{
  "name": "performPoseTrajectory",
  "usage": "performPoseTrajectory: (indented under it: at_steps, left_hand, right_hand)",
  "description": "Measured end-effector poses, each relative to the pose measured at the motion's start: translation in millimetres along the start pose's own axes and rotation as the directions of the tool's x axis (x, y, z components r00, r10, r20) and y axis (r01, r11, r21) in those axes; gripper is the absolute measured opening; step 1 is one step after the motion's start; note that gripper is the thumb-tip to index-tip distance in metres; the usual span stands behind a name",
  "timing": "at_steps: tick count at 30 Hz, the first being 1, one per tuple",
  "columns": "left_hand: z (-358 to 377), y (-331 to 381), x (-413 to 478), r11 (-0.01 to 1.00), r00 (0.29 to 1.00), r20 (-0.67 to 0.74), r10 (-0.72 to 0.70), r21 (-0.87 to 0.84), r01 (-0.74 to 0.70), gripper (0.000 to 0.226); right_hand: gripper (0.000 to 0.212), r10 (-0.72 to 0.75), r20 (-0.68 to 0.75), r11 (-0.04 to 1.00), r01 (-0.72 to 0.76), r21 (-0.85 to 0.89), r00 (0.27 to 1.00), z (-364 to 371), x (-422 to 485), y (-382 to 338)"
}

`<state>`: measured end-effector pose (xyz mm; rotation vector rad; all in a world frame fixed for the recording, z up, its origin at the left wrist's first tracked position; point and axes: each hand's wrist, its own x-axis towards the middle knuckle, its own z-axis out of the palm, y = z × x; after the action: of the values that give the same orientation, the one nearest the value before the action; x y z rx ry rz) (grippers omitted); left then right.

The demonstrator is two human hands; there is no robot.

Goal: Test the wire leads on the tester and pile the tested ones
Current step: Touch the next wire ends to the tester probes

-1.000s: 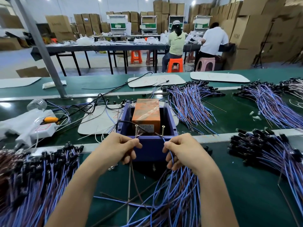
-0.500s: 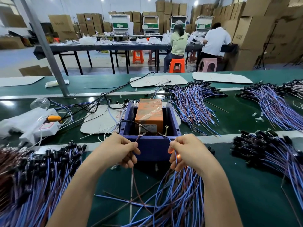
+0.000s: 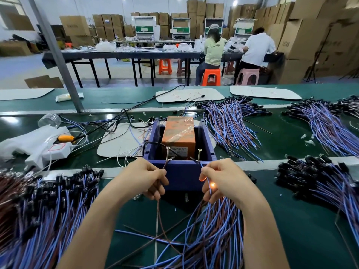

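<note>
1. We count two hands: our left hand (image 3: 143, 177) pinches the brown lead (image 3: 157, 207) at the left screw post (image 3: 167, 152). Our right hand (image 3: 223, 181) pinches the blue lead (image 3: 203, 168) at the right screw post (image 3: 199, 154), with one lamp (image 3: 212, 184) glowing by its fingers.
2. One blue tester box (image 3: 180, 173) stands between them.
3. At least five heaps of leads (image 3: 48, 210) lie on the green worktop (image 3: 291, 230).
4. Behind, two people (image 3: 213, 47) sit among cartons (image 3: 75, 26).

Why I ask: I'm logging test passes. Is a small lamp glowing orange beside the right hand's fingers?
Yes, a small orange-lit lamp shines at the blue wire lead that the right hand pinches.
</note>
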<state>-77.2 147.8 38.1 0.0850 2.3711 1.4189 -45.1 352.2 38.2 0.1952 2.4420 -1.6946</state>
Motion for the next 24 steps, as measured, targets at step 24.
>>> performPoseTrajectory:
  at_steps: [24]
  left_hand:
    - [-97, -70, 11, 0.885, 0.862, -0.505, -0.027, 0.389, 0.256, 0.026]
  right_hand:
    - [0.019, 0.191, -0.145, 0.978, -0.202, -0.059, 0.971, -12, 28, 46]
